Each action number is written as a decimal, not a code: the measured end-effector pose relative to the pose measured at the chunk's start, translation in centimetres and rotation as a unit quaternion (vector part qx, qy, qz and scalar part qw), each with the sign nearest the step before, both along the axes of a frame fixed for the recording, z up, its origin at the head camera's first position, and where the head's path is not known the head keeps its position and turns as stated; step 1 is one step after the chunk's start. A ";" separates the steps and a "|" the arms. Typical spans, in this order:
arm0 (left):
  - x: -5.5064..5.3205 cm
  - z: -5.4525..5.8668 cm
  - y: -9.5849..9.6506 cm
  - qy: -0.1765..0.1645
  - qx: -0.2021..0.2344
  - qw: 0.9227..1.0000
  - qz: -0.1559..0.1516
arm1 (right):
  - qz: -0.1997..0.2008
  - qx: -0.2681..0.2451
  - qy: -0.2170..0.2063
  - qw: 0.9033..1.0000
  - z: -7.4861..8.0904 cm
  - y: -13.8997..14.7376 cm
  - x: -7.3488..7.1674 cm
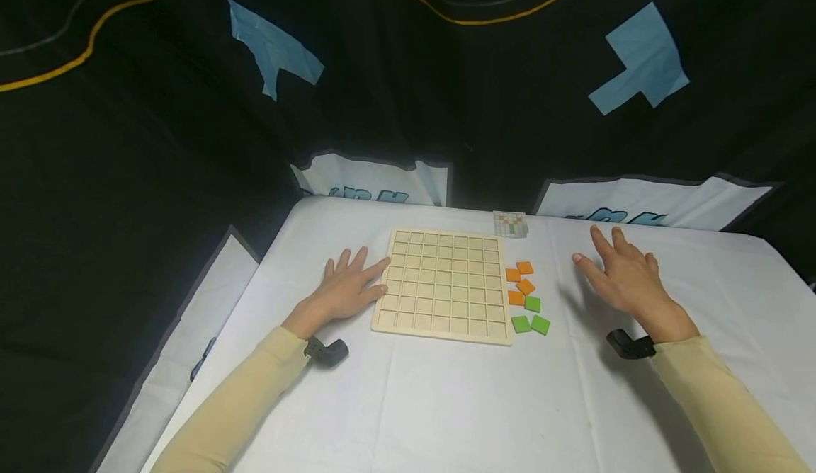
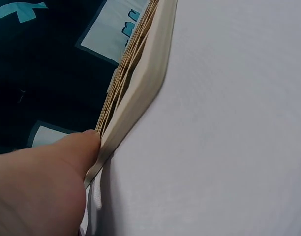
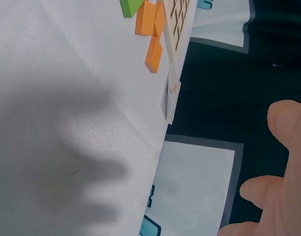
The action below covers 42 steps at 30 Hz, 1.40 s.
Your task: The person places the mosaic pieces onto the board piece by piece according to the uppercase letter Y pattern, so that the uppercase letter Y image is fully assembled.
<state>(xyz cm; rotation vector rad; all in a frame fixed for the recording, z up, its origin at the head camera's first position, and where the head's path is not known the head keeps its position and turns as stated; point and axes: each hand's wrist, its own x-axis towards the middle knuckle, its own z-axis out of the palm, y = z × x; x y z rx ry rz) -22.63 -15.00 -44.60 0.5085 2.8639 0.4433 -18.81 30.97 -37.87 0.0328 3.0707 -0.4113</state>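
A pale wooden grid board [image 1: 444, 285] with rows of square recesses lies flat on the white table. Spread fingers of my left hand [image 1: 341, 289] rest at its left edge, thumb and index fingertip on the rim; the left wrist view shows the thumb [image 2: 84, 147] against the board's side [image 2: 140, 93]. Beside the board's right edge lie several orange tiles [image 1: 525, 287] and green tiles [image 1: 540, 325]. Farther right, my right hand [image 1: 627, 275] hovers over the cloth with fingers apart and nothing in it, its shadow falling on the table in the right wrist view.
A small printed card [image 1: 511, 224] with a coloured grid pattern lies behind the board's far right corner. The white tablecloth [image 1: 472, 409] covers the table, and a dark curtain [image 1: 472, 105] with blue patches hangs behind. Black wrist cameras [image 1: 326, 352] sit on both wrists.
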 end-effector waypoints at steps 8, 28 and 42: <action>0.0 0.0 0.0 0.000 -0.001 1.000 -0.001 | 0.002 0.000 -0.003 1.000 0.2 -0.3 0.1; 0.1 -0.2 -0.1 0.006 0.001 1.000 0.000 | 0.032 -0.015 0.025 0.999 0.0 -1.1 0.9; 0.1 -0.3 -0.1 0.004 0.009 1.000 0.006 | 0.052 -0.028 0.036 0.998 -1.1 -2.5 2.3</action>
